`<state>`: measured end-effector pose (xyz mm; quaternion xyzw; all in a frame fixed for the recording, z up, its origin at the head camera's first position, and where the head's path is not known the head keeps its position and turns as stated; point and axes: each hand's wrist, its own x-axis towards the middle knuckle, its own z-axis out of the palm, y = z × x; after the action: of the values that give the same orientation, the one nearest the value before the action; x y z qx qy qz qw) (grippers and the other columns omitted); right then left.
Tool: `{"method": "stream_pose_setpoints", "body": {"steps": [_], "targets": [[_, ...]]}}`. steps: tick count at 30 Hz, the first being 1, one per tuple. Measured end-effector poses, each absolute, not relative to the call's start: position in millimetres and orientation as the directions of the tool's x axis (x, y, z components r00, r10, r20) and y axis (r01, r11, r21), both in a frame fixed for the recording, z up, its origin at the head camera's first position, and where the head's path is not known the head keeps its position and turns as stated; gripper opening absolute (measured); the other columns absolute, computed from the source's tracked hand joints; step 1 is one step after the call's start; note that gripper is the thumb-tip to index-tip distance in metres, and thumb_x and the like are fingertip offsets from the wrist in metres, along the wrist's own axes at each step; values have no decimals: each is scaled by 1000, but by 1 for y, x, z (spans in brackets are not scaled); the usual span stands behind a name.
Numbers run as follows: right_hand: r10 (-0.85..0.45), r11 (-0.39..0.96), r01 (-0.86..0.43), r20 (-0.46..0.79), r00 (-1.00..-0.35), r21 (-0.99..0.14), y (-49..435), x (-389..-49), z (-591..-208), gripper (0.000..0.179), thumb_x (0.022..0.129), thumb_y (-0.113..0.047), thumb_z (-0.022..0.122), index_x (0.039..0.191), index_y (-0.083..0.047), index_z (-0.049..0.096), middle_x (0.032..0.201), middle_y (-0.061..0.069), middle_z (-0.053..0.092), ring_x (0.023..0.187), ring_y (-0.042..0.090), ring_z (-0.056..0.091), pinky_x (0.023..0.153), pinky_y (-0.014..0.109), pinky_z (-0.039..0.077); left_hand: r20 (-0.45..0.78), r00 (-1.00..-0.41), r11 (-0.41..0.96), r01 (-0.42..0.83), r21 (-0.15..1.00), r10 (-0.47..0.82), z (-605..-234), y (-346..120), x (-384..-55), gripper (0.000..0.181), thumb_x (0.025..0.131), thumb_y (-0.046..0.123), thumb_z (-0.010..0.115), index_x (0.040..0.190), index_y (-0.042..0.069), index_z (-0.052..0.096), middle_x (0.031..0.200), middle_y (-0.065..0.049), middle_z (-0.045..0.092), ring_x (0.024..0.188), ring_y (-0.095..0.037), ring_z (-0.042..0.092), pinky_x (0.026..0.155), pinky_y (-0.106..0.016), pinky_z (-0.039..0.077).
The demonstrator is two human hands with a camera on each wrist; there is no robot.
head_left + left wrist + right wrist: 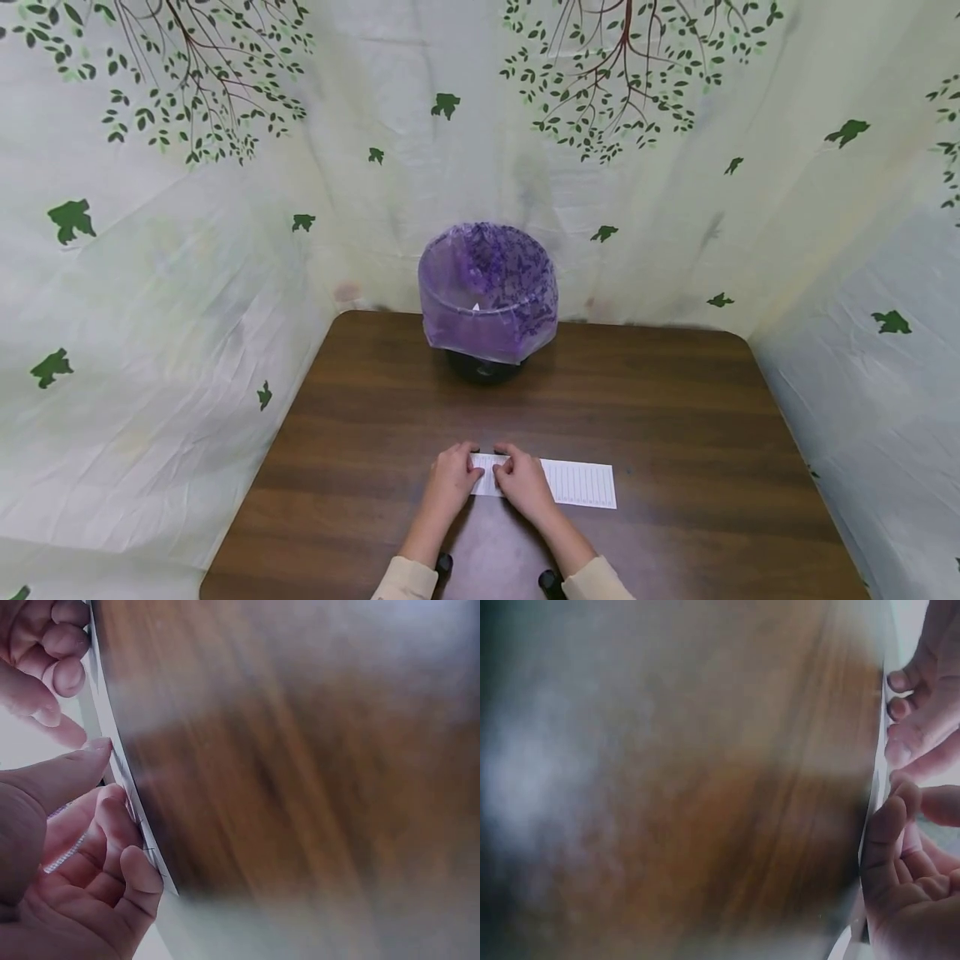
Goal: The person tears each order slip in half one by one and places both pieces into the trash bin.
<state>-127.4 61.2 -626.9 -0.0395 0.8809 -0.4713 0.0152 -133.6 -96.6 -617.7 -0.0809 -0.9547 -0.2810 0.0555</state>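
Paper strip [581,483], white with fine printed cross lines, is pinched between thumb and fingers of the left hand [452,477] at its left end and of the right hand [527,485] just beside, a short stretch of paper showing between the 2 thumbs. Its long axis runs left to right across the person's front, the free end pointing right and slanting slightly toward the body; both wrist views show the strip nearly edge-on. Both hands come in from the near side, thumbs turned toward each other, forearms converging as they reach forward, with a dark device [444,564] at each wrist and beige sleeves [407,577] behind. The strip sits roughly midway between the left and right edges of the brown wooden table [660,408]; wood runs well out to either side and forward to a bin [483,371] lined with a purple bag [487,335]. That bin stands at the far edge, a leaf-printed cloth wall [420,183] close behind it.
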Motion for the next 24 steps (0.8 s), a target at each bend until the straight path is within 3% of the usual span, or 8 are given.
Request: {"method": "stream_pose_setpoints", "body": {"steps": [11, 24], "targets": [[-96, 725, -162, 136, -986, -670, 54, -124, -628, 27, 87, -4, 75, 113, 3, 76, 61, -4, 59, 54, 3, 46, 52, 22, 40, 115, -989, 843, 137, 520, 90, -619, -93, -132, 33, 82, 9, 90, 111, 4, 75, 74, -1, 61, 66, -17, 56, 62, -35, 48], [-107, 743, -191, 168, -980, -642, 53, -121, -628, 7, 86, -5, 75, 93, -5, 75, 57, -7, 49, 51, 4, 37, 49, 21, 31, 148, -985, 836, 157, 525, 92, -621, -93, -130, 28, 81, 6, 89, 106, 6, 75, 76, -1, 62, 67, -17, 58, 62, -36, 49]]}}
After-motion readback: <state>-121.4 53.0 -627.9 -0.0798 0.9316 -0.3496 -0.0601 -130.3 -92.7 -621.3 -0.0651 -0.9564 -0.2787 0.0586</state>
